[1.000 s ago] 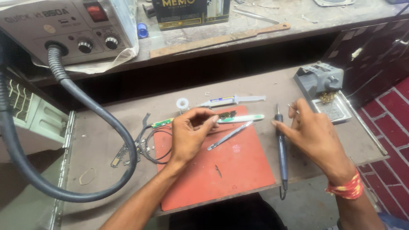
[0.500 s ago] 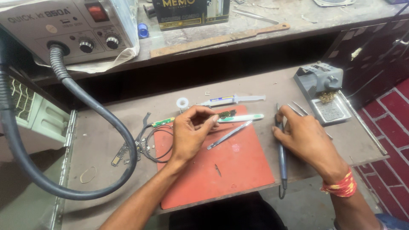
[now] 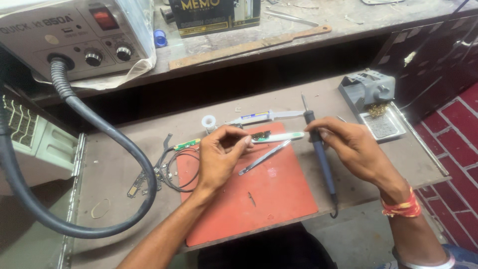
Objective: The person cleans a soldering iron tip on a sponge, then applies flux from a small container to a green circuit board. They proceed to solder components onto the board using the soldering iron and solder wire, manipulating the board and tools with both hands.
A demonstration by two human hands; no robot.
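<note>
Soldering iron (image 3: pixel 318 149), a slim dark-handled pencil type with a bare metal tip pointing away toward the syringe (image 3: pixel 264 117), is sitting in the right hand (image 3: pixel 348 149), whose fingers are closing around the upper handle just behind the tip; its cord end is hanging over the near edge of the tabletop (image 3: pixel 124 164). The left hand (image 3: pixel 219 159) is curling over the top edge of the red mat (image 3: pixel 259 194), thumb and fingertips pinching shut, apparently on a small dark part beside the white tweezers (image 3: pixel 279 137), though what they are gripping is too small to tell.

The tip is hovering close to the left fingertips, so a slip could be burning them. Gripping this near the hot end is risking heat on the right fingers too. The trailing cord could be snagging and jerking the iron toward the loose steel tweezers (image 3: pixel 264 157).
</note>
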